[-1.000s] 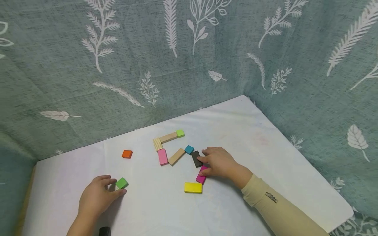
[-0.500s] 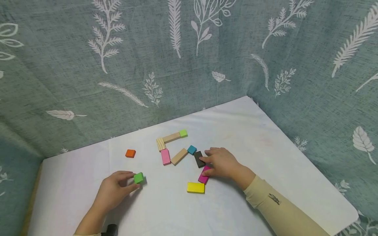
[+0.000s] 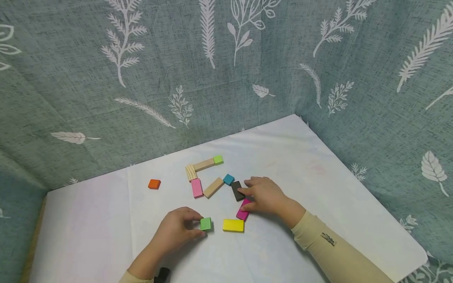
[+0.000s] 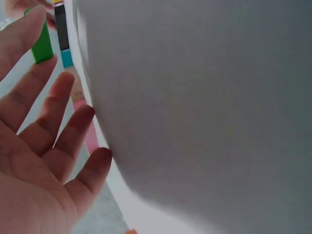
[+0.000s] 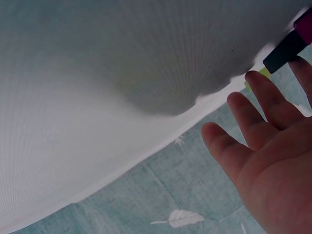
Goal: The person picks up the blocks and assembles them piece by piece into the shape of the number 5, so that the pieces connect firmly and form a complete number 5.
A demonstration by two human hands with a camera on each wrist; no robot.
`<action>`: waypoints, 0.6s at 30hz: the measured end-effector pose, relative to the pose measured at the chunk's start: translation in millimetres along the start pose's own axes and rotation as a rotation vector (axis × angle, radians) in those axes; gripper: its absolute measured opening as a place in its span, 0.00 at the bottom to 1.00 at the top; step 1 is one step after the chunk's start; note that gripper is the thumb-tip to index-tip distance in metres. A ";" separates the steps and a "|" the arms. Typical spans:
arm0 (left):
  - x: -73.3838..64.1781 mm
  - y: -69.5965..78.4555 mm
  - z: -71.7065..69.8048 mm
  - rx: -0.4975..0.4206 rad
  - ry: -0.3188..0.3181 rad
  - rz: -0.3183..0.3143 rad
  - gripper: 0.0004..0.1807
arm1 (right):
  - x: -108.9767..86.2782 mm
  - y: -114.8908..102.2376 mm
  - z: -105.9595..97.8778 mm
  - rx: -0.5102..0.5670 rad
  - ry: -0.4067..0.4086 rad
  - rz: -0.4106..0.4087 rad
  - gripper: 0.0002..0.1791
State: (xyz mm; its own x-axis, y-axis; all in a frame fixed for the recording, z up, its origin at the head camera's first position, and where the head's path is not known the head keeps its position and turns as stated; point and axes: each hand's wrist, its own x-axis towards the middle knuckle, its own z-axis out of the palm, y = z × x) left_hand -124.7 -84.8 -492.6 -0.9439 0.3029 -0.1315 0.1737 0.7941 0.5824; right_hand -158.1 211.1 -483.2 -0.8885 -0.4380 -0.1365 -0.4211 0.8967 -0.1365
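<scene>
In the head view my left hand [image 3: 177, 229] pinches a green block [image 3: 205, 224] between thumb and forefinger, just left of a yellow block [image 3: 233, 225]. The left wrist view shows the other fingers spread loosely. My right hand [image 3: 266, 196] rests its fingertips on a black block [image 3: 237, 191] and a magenta block [image 3: 242, 210], its fingers fairly straight. Part of the magenta block is hidden under the thumb. A blue cube [image 3: 228, 179] touches the black block's upper end, and a plain wooden block [image 3: 214, 188] slants away from it to a pink block [image 3: 197, 188].
Beyond the pink block, a striped wooden block [image 3: 191, 172], another plain wooden block [image 3: 204, 164] and a lime cube [image 3: 218, 160] continue the line. An orange block [image 3: 154, 184] lies apart at left. Patterned cloth [image 3: 159, 59] stands behind the white table [image 3: 88, 228].
My left hand has taken hold of the green block and carried it rightward, close to the yellow block. The right hand has stayed on the black and magenta blocks.
</scene>
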 end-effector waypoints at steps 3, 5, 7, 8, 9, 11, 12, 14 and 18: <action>2.6 6.0 3.8 0.035 -0.009 0.016 0.19 | 0.0 0.6 1.0 0.001 0.007 -0.006 0.36; 2.7 9.5 7.7 0.083 -0.001 0.013 0.19 | -0.2 0.6 0.8 -0.003 0.014 -0.012 0.35; 1.8 14.2 11.7 0.138 0.005 0.006 0.19 | -0.4 0.6 0.4 -0.007 0.018 -0.016 0.35; 1.1 16.6 14.1 0.176 0.012 0.007 0.19 | -0.6 0.5 -0.1 -0.010 0.018 -0.016 0.35; 0.4 19.1 16.2 0.213 0.019 0.013 0.20 | -0.7 0.3 -0.5 -0.012 0.017 -0.015 0.35; -0.9 23.6 19.4 0.280 0.040 0.039 0.20 | -0.7 0.4 -0.9 -0.019 0.015 -0.013 0.35; -1.1 25.5 20.7 0.307 0.050 0.051 0.20 | -0.6 0.7 -0.7 -0.020 0.015 -0.014 0.35; -1.1 28.0 23.1 0.353 0.076 0.078 0.20 | -0.6 1.3 -0.5 -0.026 0.017 -0.014 0.35; -1.8 31.7 25.0 0.376 0.093 0.103 0.20 | -0.3 2.4 0.6 -0.033 0.016 -0.019 0.35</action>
State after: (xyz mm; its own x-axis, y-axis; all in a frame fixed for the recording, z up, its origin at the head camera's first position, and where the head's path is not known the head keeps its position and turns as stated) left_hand -110.5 -47.0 -494.0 -0.9348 0.3553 -0.0043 0.3428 0.9050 0.2519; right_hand -158.8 213.4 -484.1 -0.8828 -0.4544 -0.1187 -0.4436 0.8898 -0.1068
